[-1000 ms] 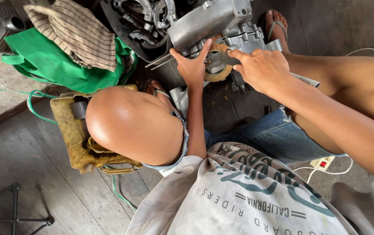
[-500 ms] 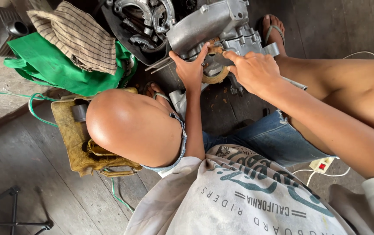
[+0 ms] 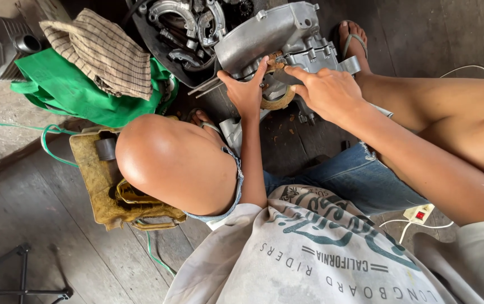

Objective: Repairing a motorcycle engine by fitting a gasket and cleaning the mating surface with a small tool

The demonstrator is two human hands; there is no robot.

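A grey metal engine casing (image 3: 270,36) lies on the floor in front of my knees. My left hand (image 3: 247,90) grips its near edge, fingers spread up against the metal. My right hand (image 3: 326,90) is curled beside it, with the index finger stretched out to a torn brown gasket strip (image 3: 275,63) on the casing's edge. A loop of the same brown gasket (image 3: 280,102) hangs below, between the two hands. The thumb of my right hand is hidden.
A second open engine part (image 3: 188,25) sits behind the casing. At the left are a green bag (image 3: 73,93) with a checked cloth (image 3: 101,48) on it and a dirty yellow tool pouch (image 3: 98,186). A white power strip (image 3: 419,214) lies at the right. My sandalled foot (image 3: 354,39) is planted beside the casing.
My right hand has slid slightly left toward the gasket strip. My left hand keeps its grip on the casing. The view has tilted down a little.
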